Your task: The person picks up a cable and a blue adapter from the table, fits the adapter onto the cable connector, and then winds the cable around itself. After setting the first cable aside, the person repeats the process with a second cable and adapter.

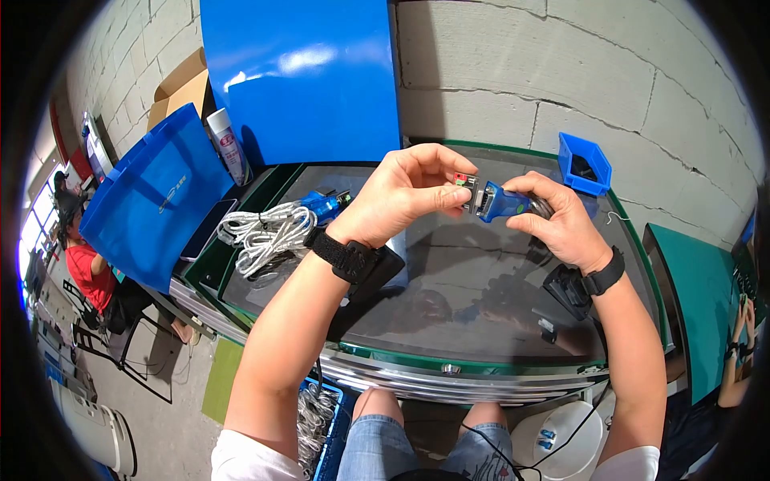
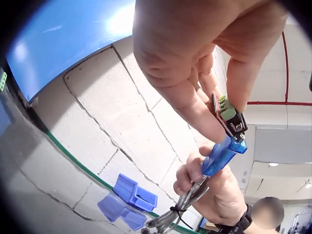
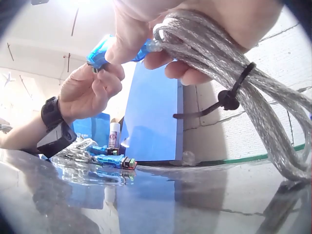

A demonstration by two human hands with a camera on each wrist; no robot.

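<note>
My left hand [image 1: 401,192] pinches a small adapter board [image 2: 224,111] with a green terminal block between thumb and fingers. Opposite it, my right hand [image 1: 568,223] grips the translucent blue plug [image 1: 507,204] of a cable. In the left wrist view the plug's end meets the board's black connector. The plug's clear-sheathed cable [image 3: 204,48] hangs coiled below the right hand, bound with a black zip tie [image 3: 229,99]. Both hands are raised over the dark glossy tabletop [image 1: 449,313].
Left on the table lie coiled cables [image 1: 269,236] with blue plugs [image 1: 324,207], near a spray can [image 1: 228,146] and a blue box [image 1: 152,196]. A small blue bin [image 1: 584,164] stands back right. Below are a crate of cables [image 1: 317,425] and a white bucket [image 1: 573,441].
</note>
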